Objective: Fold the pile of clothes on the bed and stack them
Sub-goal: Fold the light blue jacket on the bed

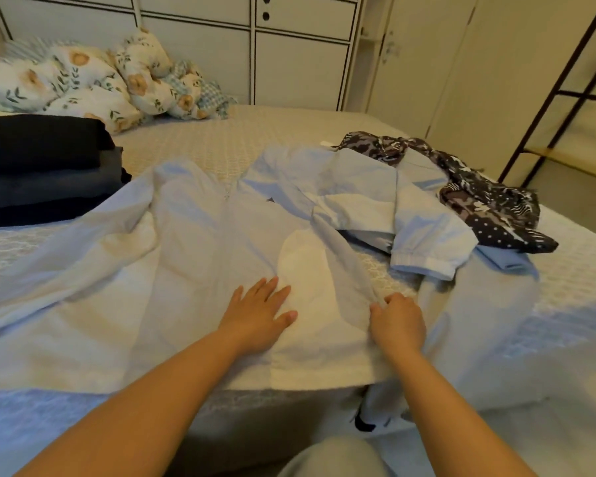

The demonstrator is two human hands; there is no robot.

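One pale blue garment [193,242] spread on the bed [200,146]; left hand [258,315] flat, fingers straight, pressing it; right hand [398,321] pinches its edge; one dark folded stack [42,166].

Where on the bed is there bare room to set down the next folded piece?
Bare mattress shows between the floral bedding, the dark folded stack and the pale blue garment under the left hand and right hand. Another strip lies at the near right corner. The right middle is crowded with the blue shirt and patterned cloth.
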